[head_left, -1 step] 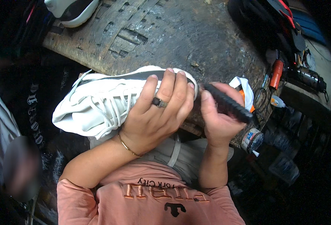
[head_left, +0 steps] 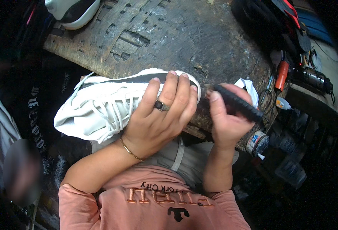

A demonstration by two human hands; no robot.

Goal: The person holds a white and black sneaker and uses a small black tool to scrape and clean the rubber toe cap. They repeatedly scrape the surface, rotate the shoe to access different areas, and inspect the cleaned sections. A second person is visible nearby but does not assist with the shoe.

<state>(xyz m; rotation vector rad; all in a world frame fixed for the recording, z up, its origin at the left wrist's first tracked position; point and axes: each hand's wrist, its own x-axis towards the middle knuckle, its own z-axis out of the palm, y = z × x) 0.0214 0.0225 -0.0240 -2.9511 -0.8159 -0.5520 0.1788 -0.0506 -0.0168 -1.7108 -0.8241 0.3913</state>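
A white lace-up sneaker (head_left: pixel 94 101) with a dark band along its side lies across the near edge of the wooden bench, its toe end toward the right. My left hand (head_left: pixel 163 109) is closed over the toe end, fingers wrapped across the top. Just right of the toe, my right hand (head_left: pixel 228 120) grips a black tool with a ribbed handle (head_left: pixel 240 103). The tool's front end points at the toe, with a small gap between them; what kind of tip it has is too blurred to tell.
The worn bench (head_left: pixel 169 42) has cut slots. Another white-and-black shoe (head_left: pixel 75 13) stands at far left. On the right are a red-handled tool (head_left: pixel 281 76), a small white bottle (head_left: pixel 283 103), a labelled round container (head_left: pixel 257 142) and a black bag (head_left: pixel 261 23). Someone sits at left.
My right hand and the ribbed tool have shifted a little to the right, away from the shoe's toe. My left hand and the sneaker have barely moved.
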